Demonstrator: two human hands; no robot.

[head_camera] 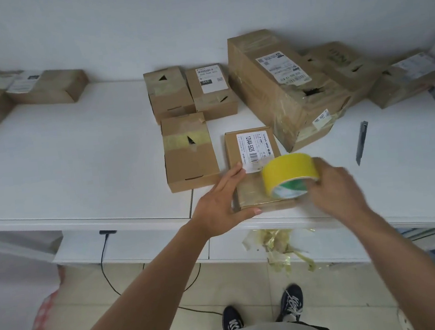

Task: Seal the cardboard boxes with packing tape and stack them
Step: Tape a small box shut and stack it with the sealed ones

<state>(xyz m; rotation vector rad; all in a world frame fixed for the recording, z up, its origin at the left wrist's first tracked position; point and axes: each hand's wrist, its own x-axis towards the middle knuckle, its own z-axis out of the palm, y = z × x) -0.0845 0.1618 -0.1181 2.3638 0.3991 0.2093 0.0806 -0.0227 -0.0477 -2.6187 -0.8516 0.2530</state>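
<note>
Tape roll [290, 175] (right hand [334, 190]) over box [253, 161]

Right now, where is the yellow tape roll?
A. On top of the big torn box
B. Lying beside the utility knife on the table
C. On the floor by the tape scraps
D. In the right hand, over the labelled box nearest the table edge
D: the right hand grips the yellow tape roll over the labelled box, which the left hand steadies.
</note>
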